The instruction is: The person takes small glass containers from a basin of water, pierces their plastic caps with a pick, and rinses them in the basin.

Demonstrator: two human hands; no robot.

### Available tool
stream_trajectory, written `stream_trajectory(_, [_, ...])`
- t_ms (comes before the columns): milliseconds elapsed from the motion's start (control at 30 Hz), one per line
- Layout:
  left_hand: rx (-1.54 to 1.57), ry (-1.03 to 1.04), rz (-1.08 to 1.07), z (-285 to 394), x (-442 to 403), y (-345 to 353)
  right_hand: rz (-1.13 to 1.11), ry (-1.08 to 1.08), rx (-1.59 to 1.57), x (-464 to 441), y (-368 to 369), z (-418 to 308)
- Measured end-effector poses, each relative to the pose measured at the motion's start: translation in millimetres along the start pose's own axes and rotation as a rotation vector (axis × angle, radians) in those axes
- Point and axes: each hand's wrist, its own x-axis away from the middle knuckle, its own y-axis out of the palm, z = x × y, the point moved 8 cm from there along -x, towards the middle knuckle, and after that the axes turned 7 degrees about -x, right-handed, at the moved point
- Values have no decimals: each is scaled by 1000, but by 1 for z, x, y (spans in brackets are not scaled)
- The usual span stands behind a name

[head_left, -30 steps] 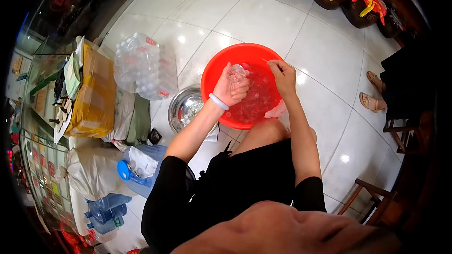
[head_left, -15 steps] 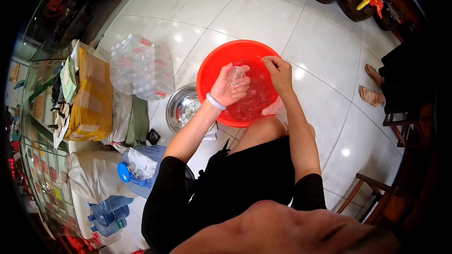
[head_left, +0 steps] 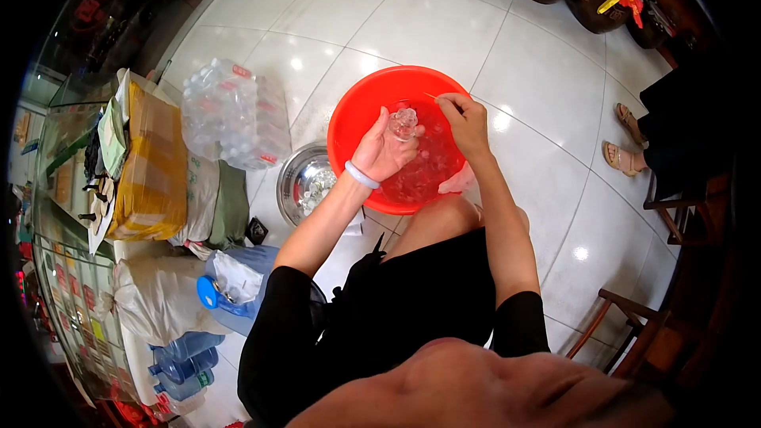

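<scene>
My left hand (head_left: 386,147) is closed round a small clear glass-like object (head_left: 403,123), held over a red basin (head_left: 349,105). Water and many clear pieces lie in the basin. Above its right side, my right hand (head_left: 466,120) pinches a thin stick (head_left: 430,96) that points left. A pale pink cloth or bag (head_left: 456,181) hangs at the basin's lower right rim. Left of the basin sits a steel bowl (head_left: 290,180) with clear pieces in it, partly hidden by my left forearm.
Wrapped bottles (head_left: 236,115), a taped carton (head_left: 149,162), sacks (head_left: 158,293) and blue water jugs (head_left: 184,368) stand at left. Dark jars (head_left: 596,12) line the back right. Another person's sandaled feet (head_left: 622,160) and wooden stools (head_left: 626,309) are at right.
My left fingers have loosened a little and the clear object sits slightly differently in them. My right hand keeps its pinch on the stick. The whole view has shifted slightly.
</scene>
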Motion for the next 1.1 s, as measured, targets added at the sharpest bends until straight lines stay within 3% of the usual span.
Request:
stream_trajectory(133, [13,38,137,1,1,-4,1,-2,-2,0,-1,0])
stream_trajectory(367, [112,-25,61,-7,-6,-13,10,-7,-16,0,-1,0])
stream_trajectory(533, [-144,199,48,8,-1,-4,-35,51,26,1,-1,0])
stream_trajectory(867, [-326,332,92,18,7,4,3,-26,9,-1,-1,0])
stream_trajectory(1100, [-472,449,3,24,10,19,3,-28,10,-1,-2,-2])
